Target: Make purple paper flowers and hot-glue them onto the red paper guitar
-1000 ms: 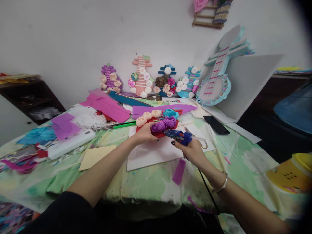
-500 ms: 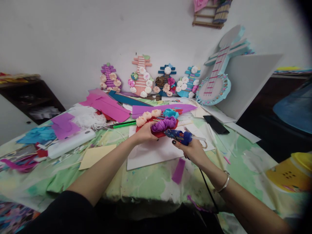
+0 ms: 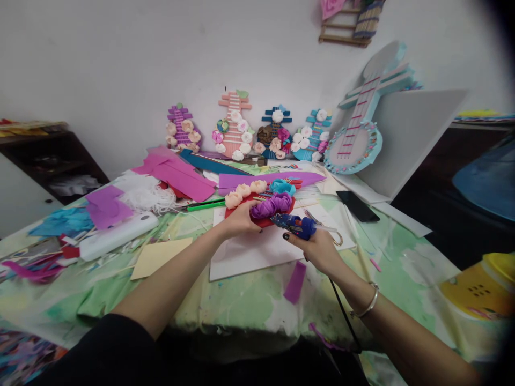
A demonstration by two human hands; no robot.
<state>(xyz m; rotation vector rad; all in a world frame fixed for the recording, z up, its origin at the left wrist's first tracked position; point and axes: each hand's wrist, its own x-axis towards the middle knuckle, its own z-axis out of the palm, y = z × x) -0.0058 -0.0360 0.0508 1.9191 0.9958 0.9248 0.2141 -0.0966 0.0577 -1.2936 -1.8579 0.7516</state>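
A red lute-shaped craft piece is tilted up over a white board. It carries peach paper flowers, a turquoise paper flower and purple paper flowers. My left hand grips its near left edge, thumb by the purple flowers, with some fingers hidden beneath. Wrapped around a blue hot glue gun, my right hand points the nozzle left at the red edge just under the purple flowers. Whether the tip touches the piece I cannot tell. A clear glue stick sticks out of the gun's back.
Finished lute crafts lean on the wall, with a large pale-blue one at right. Pink sheets, white string and a white power strip lie left. A phone, scissors and yellow bin are right.
Almost nothing differs. Both hands, the glue gun and the red craft piece keep their places; the whole view shifts very slightly.
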